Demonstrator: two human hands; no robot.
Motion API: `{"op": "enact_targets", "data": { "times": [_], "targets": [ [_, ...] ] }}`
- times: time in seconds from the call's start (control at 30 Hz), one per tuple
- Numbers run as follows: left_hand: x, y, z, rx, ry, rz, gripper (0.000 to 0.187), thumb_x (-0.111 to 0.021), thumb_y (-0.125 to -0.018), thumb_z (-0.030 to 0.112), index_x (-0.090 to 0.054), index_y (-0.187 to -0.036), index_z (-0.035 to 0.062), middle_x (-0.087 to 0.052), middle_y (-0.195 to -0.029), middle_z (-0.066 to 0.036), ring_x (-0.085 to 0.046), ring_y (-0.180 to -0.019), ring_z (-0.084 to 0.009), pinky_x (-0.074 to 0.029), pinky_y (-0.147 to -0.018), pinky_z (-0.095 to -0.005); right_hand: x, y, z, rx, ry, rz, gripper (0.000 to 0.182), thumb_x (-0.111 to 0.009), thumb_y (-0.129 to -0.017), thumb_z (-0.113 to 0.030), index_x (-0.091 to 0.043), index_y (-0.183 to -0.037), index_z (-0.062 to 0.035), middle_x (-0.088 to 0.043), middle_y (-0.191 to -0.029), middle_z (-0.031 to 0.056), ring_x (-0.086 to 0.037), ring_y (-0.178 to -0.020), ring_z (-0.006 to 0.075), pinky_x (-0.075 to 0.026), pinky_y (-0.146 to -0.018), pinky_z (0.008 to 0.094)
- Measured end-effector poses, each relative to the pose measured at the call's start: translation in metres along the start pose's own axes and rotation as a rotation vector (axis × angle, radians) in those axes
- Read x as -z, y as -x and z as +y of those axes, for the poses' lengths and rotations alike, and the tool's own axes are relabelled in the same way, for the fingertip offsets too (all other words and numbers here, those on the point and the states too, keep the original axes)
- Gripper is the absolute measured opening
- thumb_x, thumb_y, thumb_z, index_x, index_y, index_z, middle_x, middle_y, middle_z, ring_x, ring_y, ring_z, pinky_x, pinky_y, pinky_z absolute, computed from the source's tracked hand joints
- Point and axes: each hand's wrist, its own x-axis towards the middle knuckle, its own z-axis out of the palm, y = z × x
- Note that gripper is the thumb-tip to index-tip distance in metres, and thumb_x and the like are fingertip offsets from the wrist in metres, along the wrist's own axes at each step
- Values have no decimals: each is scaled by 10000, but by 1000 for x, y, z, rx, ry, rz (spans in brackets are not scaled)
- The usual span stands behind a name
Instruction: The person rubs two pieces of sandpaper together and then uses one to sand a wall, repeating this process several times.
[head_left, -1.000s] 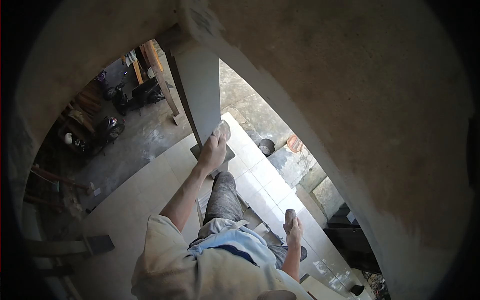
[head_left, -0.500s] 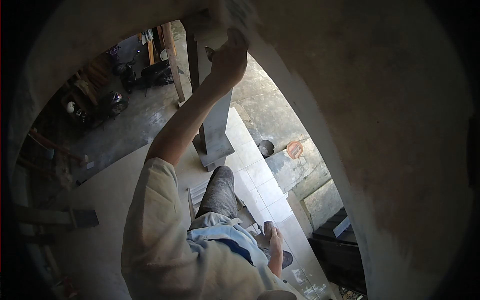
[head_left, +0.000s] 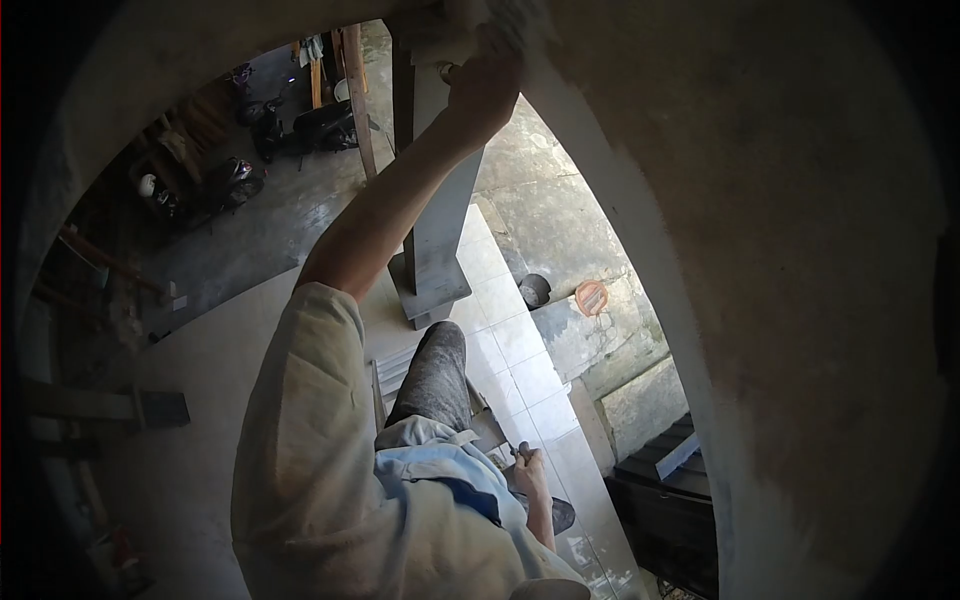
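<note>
The person stands high up, looking down past their own body to a tiled floor [head_left: 520,340] far below.

Left hand [head_left: 487,80]: raised to 12 o'clock, pressed against the edge of the curved plastered wall [head_left: 760,250] where it meets the top of the grey column [head_left: 440,210]. The fingers are curled closed; whatever they grip is hidden behind the hand and cannot be told. The bare forearm runs down to a pale sleeve [head_left: 300,400].

Right hand [head_left: 530,468]: low at 6 o'clock, beside the hip, closed loosely round a small dark object [head_left: 522,452]; its kind cannot be made out.

Edges and clearance: the wall fills the whole right side from 1 to 5 o'clock, its pale rim curving down just right of the raised hand. Open room lies between that rim and the column, and leftward at 9 to 11 o'clock over the yard. One trousered leg [head_left: 435,375] rests on a stepped frame [head_left: 392,368] near the column base [head_left: 432,295].

Count below: one column; one dark bucket [head_left: 535,290] and one orange round item [head_left: 591,297], just beside each other at the tile edge; at least two parked motorbikes [head_left: 300,125] at 11 o'clock; one timber post [head_left: 357,95] leaning near them; dark steps [head_left: 670,470] at 4 o'clock.
</note>
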Motion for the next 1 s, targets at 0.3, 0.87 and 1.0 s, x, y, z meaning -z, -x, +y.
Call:
{"op": "enact_targets", "data": {
  "times": [0.3, 0.87, 1.0],
  "targets": [
    [-19, 0, -23, -219, -65, -9, 313, -640, -716, 28, -498, -962, -106, -592, -811, -123, -658, -688, -232, -478, -490, -508, -6, -5, 17, 54, 6, 8, 235, -493, -861, -138, -458, -1004, 45, -571, -981, 312, -575, -973, 425, -435, -860, 461],
    [33, 34, 30, -166, -142, 66, 472, -647, -710, 2, -460, -1098, -190, -528, -1053, -310, -666, -598, -283, -472, -638, -654, -6, -8, 17, 37, 41, -92, 281, -444, -877, -140, -441, -1079, 54, -554, -1071, 330, -551, -1029, 456, -419, -901, 473],
    [10, 2, 0, -26, 23, -161, 412, -643, -721, -2, -473, -1055, -174, -539, -956, -250, -660, -578, -259, -494, -608, -597, 1, -3, 18, 64, 44, -91, 239, -449, -878, -129, -455, -1053, 34, -577, -1029, 310, -569, -1010, 433, -429, -886, 461]
  ]
}}
